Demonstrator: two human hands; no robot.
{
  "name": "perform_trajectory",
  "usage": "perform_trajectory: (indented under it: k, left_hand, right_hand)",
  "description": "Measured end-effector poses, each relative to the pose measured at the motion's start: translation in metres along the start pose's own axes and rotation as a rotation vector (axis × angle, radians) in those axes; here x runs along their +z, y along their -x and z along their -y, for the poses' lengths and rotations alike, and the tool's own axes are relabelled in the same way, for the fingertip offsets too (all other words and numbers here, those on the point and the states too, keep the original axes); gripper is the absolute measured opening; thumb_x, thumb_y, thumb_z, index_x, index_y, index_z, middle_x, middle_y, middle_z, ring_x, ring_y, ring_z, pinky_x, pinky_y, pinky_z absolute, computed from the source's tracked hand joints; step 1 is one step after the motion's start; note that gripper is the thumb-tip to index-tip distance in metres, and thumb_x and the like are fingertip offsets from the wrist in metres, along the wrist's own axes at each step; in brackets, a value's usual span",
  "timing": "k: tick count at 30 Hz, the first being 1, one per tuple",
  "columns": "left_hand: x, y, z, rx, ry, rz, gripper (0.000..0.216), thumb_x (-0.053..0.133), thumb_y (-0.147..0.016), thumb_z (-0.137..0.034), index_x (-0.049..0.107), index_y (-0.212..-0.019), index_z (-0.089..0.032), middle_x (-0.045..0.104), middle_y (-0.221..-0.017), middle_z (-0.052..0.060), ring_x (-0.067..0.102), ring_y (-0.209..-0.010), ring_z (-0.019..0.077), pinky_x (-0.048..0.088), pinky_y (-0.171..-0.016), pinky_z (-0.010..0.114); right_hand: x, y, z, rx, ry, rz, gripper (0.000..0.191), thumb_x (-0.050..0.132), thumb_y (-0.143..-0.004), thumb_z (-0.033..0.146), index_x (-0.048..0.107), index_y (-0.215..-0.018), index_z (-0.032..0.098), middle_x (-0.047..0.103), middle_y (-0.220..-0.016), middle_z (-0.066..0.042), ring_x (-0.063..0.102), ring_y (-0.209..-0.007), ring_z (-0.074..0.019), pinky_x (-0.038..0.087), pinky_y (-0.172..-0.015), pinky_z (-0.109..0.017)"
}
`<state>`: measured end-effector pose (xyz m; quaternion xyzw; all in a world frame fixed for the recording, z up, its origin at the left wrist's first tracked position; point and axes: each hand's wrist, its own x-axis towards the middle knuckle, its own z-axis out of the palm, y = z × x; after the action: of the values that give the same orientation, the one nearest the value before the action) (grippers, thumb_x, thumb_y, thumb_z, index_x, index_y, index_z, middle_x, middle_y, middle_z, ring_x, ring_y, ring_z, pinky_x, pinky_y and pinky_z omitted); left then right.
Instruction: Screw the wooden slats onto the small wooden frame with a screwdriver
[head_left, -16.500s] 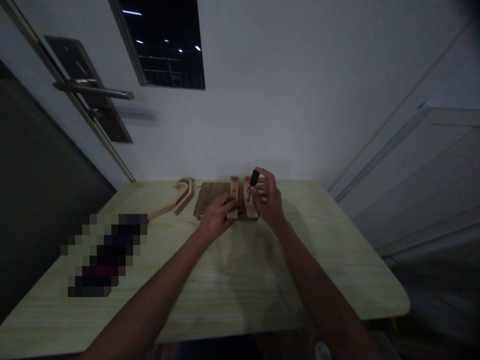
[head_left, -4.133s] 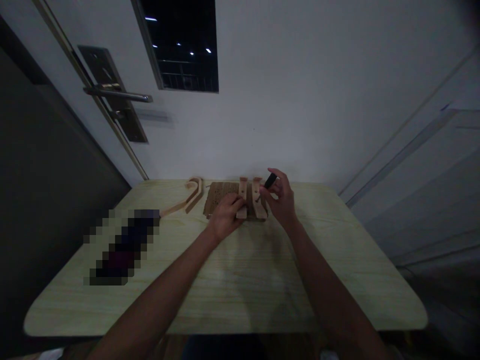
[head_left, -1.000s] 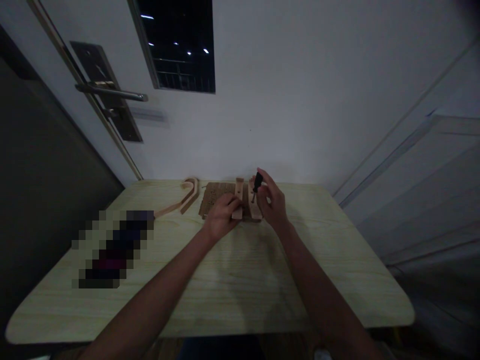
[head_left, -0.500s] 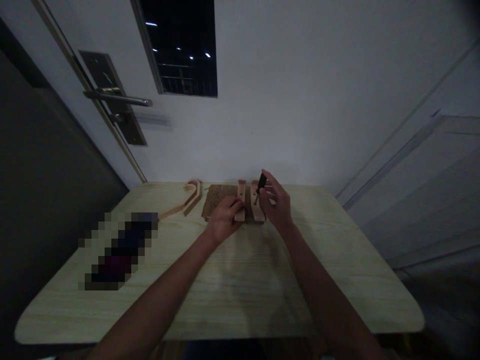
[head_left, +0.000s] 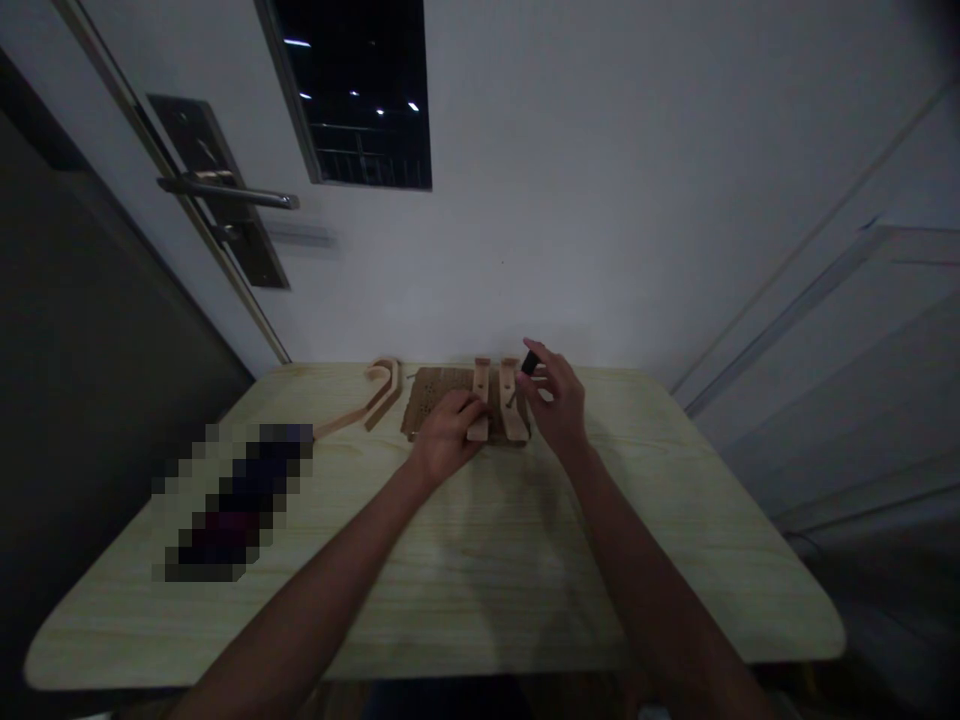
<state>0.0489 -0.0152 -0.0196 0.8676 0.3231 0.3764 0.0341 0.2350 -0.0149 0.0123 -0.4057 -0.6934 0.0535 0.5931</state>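
Observation:
Two narrow wooden pieces with holes lie side by side on a piece of brown cardboard (head_left: 430,388). My left hand (head_left: 448,432) rests over the cardboard, its fingers closed on the left wooden piece (head_left: 481,378) near its lower half. In my right hand (head_left: 559,400) is a screwdriver with a black handle (head_left: 530,362), pinched between thumb and fingers. Its thin shaft slants down to the left, over the right wooden piece (head_left: 508,380). Whether the tip touches the wood I cannot tell.
A curved, hook-shaped wooden piece (head_left: 384,390) lies left of the cardboard on the pale wooden table (head_left: 450,590). Farther left is a pixelated dark object (head_left: 247,500). A white door with a metal handle (head_left: 232,192) rises behind the table.
The screwdriver's handle has leaned slightly farther right in my right hand. My left hand keeps its place on the left wooden piece, and the whole view has shifted a little.

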Motion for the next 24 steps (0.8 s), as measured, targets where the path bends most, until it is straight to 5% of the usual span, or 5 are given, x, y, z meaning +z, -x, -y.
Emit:
perform_trajectory:
  k: [7, 16, 24]
  left_hand:
    - [0.0007, -0.0002, 0.0002, -0.002, -0.008, -0.001, 0.017, 0.055, -0.083, -0.019, 0.061, -0.099, -0.017, 0.057, -0.099, 0.008, 0.053, -0.097, 0.0217, 0.048, -0.086, 0.036]
    - [0.0000, 0.0006, 0.0009, 0.009, -0.012, 0.004, 0.019, 0.057, -0.081, -0.018, 0.059, -0.100, -0.017, 0.057, -0.100, 0.008, 0.053, -0.097, 0.0221, 0.048, -0.085, 0.035]
    - [0.0016, 0.0003, 0.0025, 0.015, -0.015, 0.004, 0.018, 0.056, -0.081, -0.017, 0.059, -0.099, -0.017, 0.057, -0.100, 0.008, 0.054, -0.097, 0.0214, 0.048, -0.086, 0.036]
  right_hand:
    - [0.0058, 0.0026, 0.0034, 0.028, -0.015, 0.007, 0.044, 0.051, -0.089, 0.032, 0.044, -0.132, 0.028, 0.062, -0.112, -0.006, 0.065, -0.080, -0.0142, 0.059, -0.071, -0.031]
    - [0.0085, -0.0010, 0.0004, 0.061, -0.031, -0.068, 0.042, 0.063, -0.080, 0.031, 0.051, -0.120, 0.026, 0.061, -0.095, -0.003, 0.059, -0.068, -0.0116, 0.053, -0.055, -0.025]
    - [0.0042, 0.0026, 0.0052, 0.039, -0.052, 0.084, 0.043, 0.048, -0.090, 0.032, 0.041, -0.133, 0.028, 0.065, -0.105, -0.005, 0.065, -0.085, -0.0156, 0.055, -0.080, -0.035]
